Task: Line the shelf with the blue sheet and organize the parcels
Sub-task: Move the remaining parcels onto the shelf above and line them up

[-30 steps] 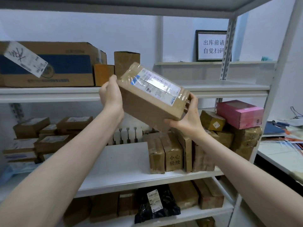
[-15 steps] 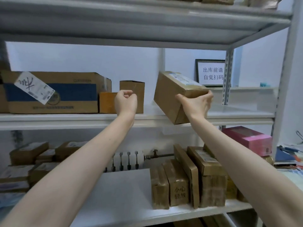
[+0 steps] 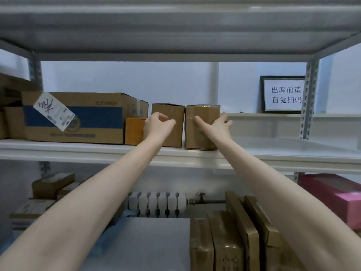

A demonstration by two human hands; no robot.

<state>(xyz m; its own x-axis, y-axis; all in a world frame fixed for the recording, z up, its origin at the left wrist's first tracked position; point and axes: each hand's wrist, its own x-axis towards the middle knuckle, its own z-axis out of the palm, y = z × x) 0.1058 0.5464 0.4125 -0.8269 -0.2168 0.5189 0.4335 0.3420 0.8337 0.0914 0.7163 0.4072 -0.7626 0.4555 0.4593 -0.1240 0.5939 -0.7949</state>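
The white painted-metal shelf (image 3: 273,153) is smooth with a dull sheen, and its grey perforated metal upright (image 3: 310,98) is matt. The brown cardboard parcel wrapped in clear tape (image 3: 203,122) looks glossy and slightly wrinkled. The plain brown cardboard box (image 3: 172,112) beside it is matt. The large brown carton with a blue printed band (image 3: 78,118) is matt card and bears a white paper label (image 3: 53,112). Below, the upright taped brown parcels (image 3: 226,247) shine with film, and the pink box (image 3: 332,194) is glossy. The white ribbed radiator (image 3: 158,204) is smooth painted metal, and the blue sheet (image 3: 130,213) looks thin and soft.
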